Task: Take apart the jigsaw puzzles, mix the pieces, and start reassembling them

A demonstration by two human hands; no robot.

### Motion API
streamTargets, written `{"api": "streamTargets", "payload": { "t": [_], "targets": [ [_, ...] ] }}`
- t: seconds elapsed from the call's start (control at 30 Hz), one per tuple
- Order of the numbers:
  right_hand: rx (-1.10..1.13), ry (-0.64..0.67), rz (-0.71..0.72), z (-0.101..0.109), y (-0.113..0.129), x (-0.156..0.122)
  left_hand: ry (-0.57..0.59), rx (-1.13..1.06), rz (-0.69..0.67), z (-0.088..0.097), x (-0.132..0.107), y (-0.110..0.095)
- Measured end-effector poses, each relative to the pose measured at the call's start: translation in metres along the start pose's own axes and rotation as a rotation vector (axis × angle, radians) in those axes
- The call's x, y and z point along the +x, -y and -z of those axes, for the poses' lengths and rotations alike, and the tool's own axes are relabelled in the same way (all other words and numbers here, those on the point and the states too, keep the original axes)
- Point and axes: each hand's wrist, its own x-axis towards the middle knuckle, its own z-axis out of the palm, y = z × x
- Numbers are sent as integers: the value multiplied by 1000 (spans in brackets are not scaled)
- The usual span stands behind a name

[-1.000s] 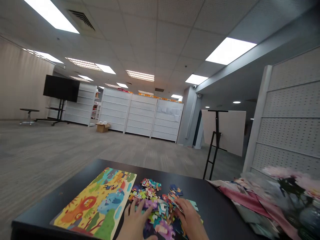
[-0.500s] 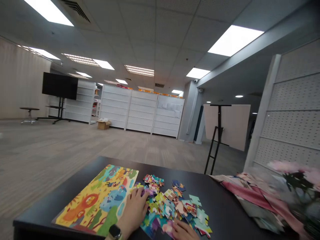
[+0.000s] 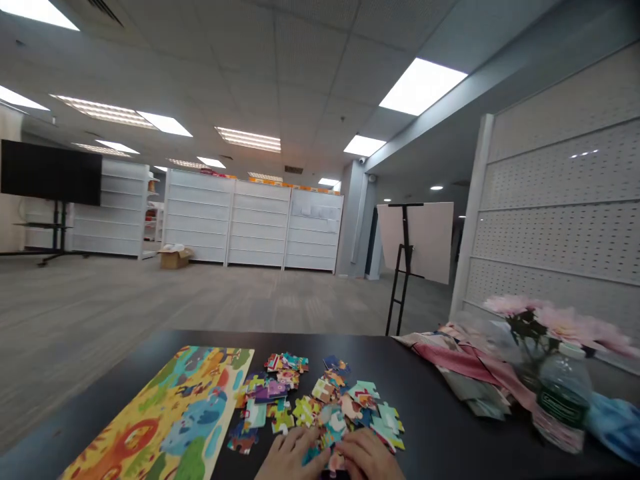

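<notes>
single head-worn camera, facing forward over black table [image 3: 450, 433]; left hand [image 3: 293, 457] and right hand [image 3: 369, 456] near, at bottom edge; white shelving [image 3: 257, 227] far off, ceiling [image 3: 235, 60] across top.

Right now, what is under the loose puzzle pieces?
The black table shows around the puzzle pieces and in some gaps between them; some pieces overlap others. What lies directly beneath them is covered, so I cannot tell.

And across the desk [image 3: 430, 447] we go: picture sheet [image 3: 165, 413] on the left, puzzle pieces [image 3: 320, 407] heaped beside it, left fingers [image 3: 296, 437] and right fingers [image 3: 357, 441] side by side at the heap's near edge. Over right lies cloth [image 3: 467, 360], then the bottle [image 3: 563, 403] before the flowers [image 3: 555, 321], while beyond the desk stands an easel [image 3: 405, 260].
</notes>
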Motion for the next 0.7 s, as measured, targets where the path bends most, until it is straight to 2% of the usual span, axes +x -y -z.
{"api": "streamTargets", "payload": {
  "t": [0.13,0.2,0.27,0.37,0.53,0.6,0.7],
  "targets": [
    [2,89,46,-6,1,14,23,-222,-57,2,-2,22],
    [32,113,-32,-10,0,17,2,-232,-2,10,-3,28],
    [104,109,-161,-13,2,20,-65,-249,135,23,0,28],
    [243,-18,-294,-13,4,20,-112,-314,307,46,19,18],
    [372,-352,-616,7,-7,20,-38,-285,345,66,68,1],
    [341,-375,-682,22,-14,25,-27,-242,372,67,77,-6],
    [221,-229,-644,39,-20,40,-1,-197,389,60,74,-19]
  ]
}}
